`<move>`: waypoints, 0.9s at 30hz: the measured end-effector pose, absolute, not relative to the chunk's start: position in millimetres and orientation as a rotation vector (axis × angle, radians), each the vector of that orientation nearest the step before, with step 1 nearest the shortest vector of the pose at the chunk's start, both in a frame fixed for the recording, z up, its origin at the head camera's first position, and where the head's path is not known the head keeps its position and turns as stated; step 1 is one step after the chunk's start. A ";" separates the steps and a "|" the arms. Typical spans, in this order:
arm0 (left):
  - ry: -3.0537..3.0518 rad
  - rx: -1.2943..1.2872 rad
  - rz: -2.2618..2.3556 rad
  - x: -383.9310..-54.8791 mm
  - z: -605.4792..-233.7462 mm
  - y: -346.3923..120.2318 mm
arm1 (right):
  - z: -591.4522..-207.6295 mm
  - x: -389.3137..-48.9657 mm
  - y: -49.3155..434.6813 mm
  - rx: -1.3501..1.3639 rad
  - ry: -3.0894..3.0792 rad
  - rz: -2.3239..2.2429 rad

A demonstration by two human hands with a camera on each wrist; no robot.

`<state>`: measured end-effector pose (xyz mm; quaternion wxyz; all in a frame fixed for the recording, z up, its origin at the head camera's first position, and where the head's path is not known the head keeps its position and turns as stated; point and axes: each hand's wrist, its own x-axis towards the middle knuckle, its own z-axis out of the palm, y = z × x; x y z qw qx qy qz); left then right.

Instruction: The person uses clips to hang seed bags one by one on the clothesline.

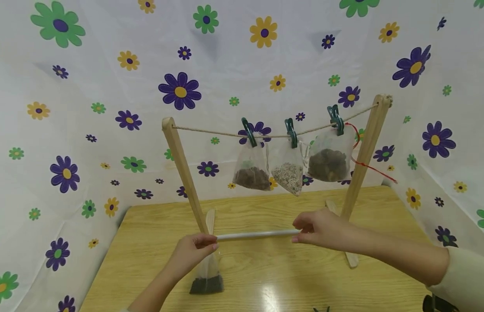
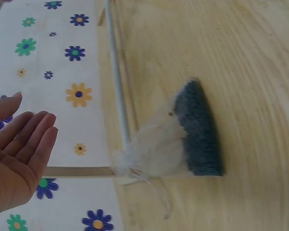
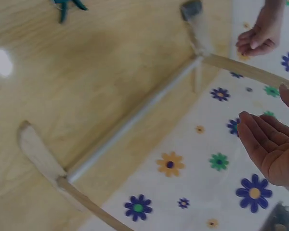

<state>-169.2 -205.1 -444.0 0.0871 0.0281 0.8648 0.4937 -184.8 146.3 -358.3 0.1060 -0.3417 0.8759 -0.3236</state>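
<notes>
My left hand (image 1: 189, 255) is nearest the left end of a white crossbar (image 1: 257, 235), fingers relaxed and nothing in them. Opposite, my right hand (image 1: 322, 227) has thumb and fingers spread apart; the right wrist view shows its palm (image 3: 279, 154) away from the bar. Dark green clips hold three sheer pouches on a cord (image 1: 210, 131): one with dark brown bits (image 1: 251, 177), one with pale speckled grains (image 1: 287, 175), one with brown chunks (image 1: 328, 165). A fourth sheer drawstring pouch (image 2: 200, 130) with dark grains lies by the left post.
Two wooden posts, left (image 1: 185, 182) and right (image 1: 364, 160), stand on flat wooden feet and carry the cord. A red string (image 1: 376, 172) dangles by the right post. Another green clip (image 3: 67, 7) lies on the wooden table (image 1: 148, 260). Flower-printed sheeting (image 1: 226, 52) surrounds the back and sides.
</notes>
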 end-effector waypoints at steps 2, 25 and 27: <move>2.559 0.095 1.454 -167.8 -451.5 -210.3 | -369.9 -181.3 147.5 -0.980 2.529 -0.952; 2.342 -0.200 1.248 -181.7 -498.3 -258.3 | -460.1 -149.5 161.5 -0.485 2.497 -0.371; 2.310 -0.171 1.258 -184.2 -501.3 -261.7 | -465.7 -149.0 162.7 -0.444 2.455 -0.361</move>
